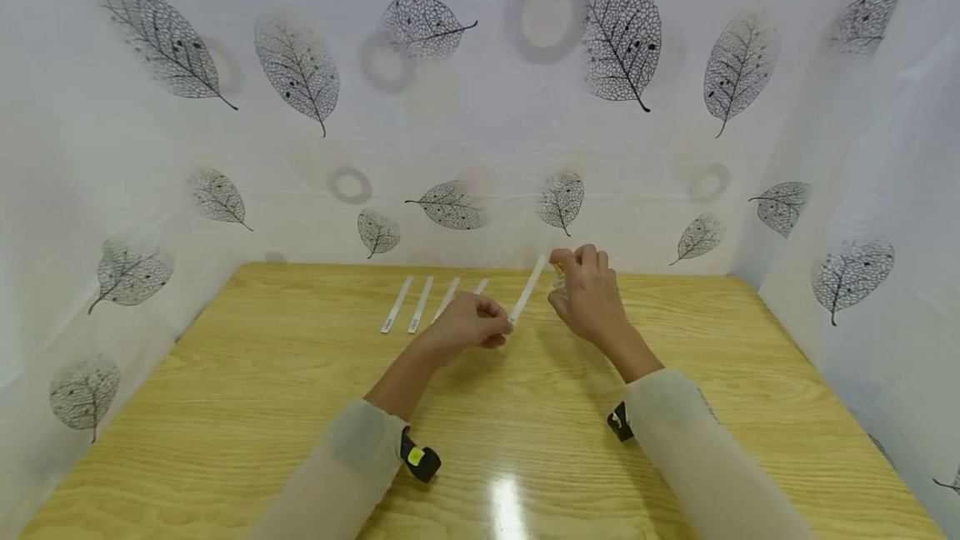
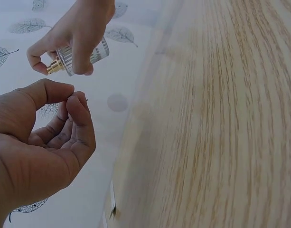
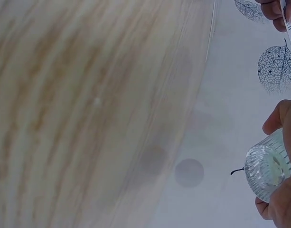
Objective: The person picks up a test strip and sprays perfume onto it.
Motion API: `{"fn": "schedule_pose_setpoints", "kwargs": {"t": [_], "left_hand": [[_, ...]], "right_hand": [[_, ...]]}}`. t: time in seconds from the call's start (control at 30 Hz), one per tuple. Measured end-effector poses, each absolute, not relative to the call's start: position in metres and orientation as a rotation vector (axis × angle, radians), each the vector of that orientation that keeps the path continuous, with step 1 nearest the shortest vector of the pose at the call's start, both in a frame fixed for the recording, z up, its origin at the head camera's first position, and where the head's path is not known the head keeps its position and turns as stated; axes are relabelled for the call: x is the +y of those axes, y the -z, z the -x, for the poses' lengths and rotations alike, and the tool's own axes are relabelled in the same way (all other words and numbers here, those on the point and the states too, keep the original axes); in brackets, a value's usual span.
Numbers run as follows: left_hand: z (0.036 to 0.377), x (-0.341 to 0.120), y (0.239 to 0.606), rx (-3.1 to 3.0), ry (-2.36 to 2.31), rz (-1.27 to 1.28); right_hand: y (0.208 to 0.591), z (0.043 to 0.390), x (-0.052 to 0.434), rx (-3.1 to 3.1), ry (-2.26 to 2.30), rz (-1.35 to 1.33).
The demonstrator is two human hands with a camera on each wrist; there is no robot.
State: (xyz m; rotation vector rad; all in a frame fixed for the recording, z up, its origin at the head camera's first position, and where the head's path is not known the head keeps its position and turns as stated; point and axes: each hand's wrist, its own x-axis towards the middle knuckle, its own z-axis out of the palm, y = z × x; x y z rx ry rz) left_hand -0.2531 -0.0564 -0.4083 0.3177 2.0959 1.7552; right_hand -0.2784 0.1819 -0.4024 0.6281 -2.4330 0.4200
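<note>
My left hand [image 1: 471, 322] pinches the lower end of a white paper test strip [image 1: 529, 287] between thumb and forefinger. The strip slants up and to the right, above the table. Facing it, my right hand [image 1: 592, 294] grips a ribbed clear-glass perfume bottle [image 2: 99, 51] with a gold spray nozzle [image 2: 54, 65]. In the left wrist view the right forefinger bends over the top of the nozzle. The bottle's round base [image 3: 266, 172] shows in the right wrist view. The nozzle is close to the strip's upper part, apart from it.
Several more white strips [image 1: 396, 305] lie in a row on the wooden table [image 1: 247, 407], left of the hands, with small printed marks at their near ends. The left hand partly covers some. A leaf-patterned white curtain [image 1: 480, 123] encloses the back and sides.
</note>
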Motion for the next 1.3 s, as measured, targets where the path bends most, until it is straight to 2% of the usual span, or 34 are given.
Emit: {"fn": "schedule_pose_setpoints", "kwargs": {"t": [1.3], "left_hand": [[0.2497, -0.0524, 0.4165, 2.056, -1.773, -0.289]], "right_hand": [[0.4021, 0.2791, 0.1827, -2.44, -0.423, -0.621]]}}
